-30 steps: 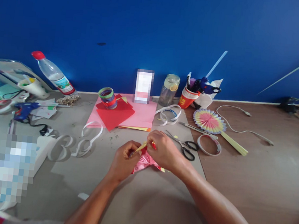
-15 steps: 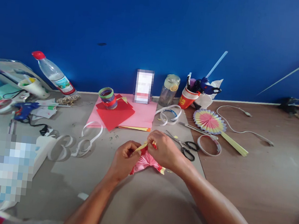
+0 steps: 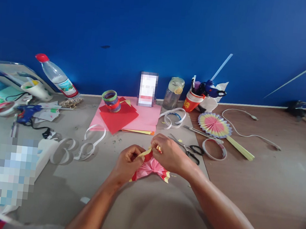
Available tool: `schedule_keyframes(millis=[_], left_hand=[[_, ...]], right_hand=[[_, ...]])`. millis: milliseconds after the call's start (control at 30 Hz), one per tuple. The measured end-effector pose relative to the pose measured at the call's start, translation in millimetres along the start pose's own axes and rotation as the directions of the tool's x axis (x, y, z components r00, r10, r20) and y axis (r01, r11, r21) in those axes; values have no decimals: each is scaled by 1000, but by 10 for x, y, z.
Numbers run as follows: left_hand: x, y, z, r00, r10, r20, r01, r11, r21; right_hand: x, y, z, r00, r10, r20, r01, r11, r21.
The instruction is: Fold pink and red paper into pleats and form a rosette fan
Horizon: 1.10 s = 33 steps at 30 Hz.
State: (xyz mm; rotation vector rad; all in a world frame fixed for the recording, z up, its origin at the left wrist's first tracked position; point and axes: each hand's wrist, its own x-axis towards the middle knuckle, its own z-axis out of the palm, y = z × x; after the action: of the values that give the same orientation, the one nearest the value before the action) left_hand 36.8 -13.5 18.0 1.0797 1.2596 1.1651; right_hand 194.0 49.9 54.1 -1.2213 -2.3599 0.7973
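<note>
A pleated paper fan (image 3: pixel 153 167) in pink, red and yellow is spread out between my hands above the grey mat. My left hand (image 3: pixel 129 163) pinches its left upper edge, thumb and fingers closed on the yellow and red border. On the other side my right hand (image 3: pixel 167 150) grips the top edge, with folded yellow and red paper poking out between the fingers. Part of the fan lies hidden behind the right hand. Black-handled scissors (image 3: pixel 194 153) rest just beyond my right wrist.
A finished round paper fan (image 3: pixel 214 125) with a yellow handle lies at the right, near a tape roll (image 3: pixel 215 149). Red paper (image 3: pixel 118 118) sits on pink sheets. Behind stand a clear bottle (image 3: pixel 174 93) and a red cup (image 3: pixel 192 100). White strips (image 3: pixel 92 146) curl at left.
Both hands keep their hold on the pleated fan. Its lower part has opened slightly wider, and a little more of the red border shows between the hands.
</note>
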Motion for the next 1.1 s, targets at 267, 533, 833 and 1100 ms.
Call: schedule_keyframes(millis=[267,533,833,1100], left_hand=[[32,-39,-27,1000,3,-19,-3,1000,-30],[51,14,-30,978,-204,44,209,940,-271],[48,8,-44,966,-246,76,257,932,-257],[58,3,-41,980,-153,127,158,987,-29]], right_hand=[[23,59,-90,997,18,75,-32,982,188],[21,125,-87,990,47,131,-86,946,313],[18,171,-86,992,73,106,-107,925,365],[9,126,-113,972,-18,233,-78,915,396]])
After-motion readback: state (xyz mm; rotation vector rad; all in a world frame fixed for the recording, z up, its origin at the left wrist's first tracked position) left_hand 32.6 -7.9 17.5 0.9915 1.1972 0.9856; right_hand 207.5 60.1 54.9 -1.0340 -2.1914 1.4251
